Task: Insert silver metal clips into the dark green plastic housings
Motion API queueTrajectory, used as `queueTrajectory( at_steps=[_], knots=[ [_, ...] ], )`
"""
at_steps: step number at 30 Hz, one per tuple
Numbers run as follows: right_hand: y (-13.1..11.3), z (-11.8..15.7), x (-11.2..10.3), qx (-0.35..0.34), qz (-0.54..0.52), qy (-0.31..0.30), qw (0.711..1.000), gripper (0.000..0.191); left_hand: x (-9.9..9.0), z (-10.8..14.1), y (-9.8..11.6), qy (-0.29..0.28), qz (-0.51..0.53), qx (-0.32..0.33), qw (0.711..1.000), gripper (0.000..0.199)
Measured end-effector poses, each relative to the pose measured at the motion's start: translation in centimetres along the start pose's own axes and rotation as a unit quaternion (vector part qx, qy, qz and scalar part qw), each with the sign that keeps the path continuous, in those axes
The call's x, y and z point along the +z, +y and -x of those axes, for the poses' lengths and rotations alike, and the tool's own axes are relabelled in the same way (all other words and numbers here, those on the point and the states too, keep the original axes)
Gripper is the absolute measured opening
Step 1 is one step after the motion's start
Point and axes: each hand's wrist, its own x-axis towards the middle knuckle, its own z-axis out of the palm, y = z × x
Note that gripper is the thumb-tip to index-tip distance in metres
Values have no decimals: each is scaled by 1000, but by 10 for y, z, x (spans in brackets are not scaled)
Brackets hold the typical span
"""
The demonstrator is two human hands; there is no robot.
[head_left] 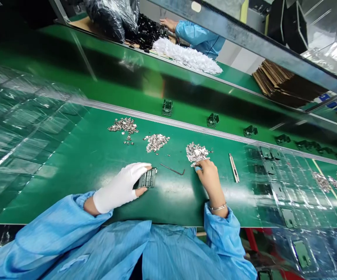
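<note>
Trays of clear plastic crowd the surface at far left, and more clear trays spread at right, some pockets holding plates. Beyond a metal rail, small assemblies dot the green belt; farther up, a co-worker's blue sleeve shows behind a heap of white pieces. A black hex key lies between the left hand and the right hand, with a utility knife out to the right. And look at the dark green housing: boxy, ribbed in parallel, low over the near surface in the left grip! White glove fabric wraps that hand, fingertips bare. The right grip is narrow, down at a shiny pile of metal pieces; whether it pinches one, nobody can tell. Two more glinting metal heaps lie leftward, loose and grainy.
</note>
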Motion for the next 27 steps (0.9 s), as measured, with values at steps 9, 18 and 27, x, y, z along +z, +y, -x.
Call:
queueTrajectory(
  at_steps=[9, 18, 27],
  knots=[
    [-27, 10, -11, -87, -129, 54, 986, 15, -12, -6, 7, 169, 3, 33, 985, 30],
    [-115, 13, 6, -337, -298, 34, 893, 17, -18, -26, 30, 202, -84, 90, 972, 25],
    [-121, 10, 22, -267, -327, 8, 907, 21, -18, -19, 19, 186, -155, 111, 964, 28]
  ],
)
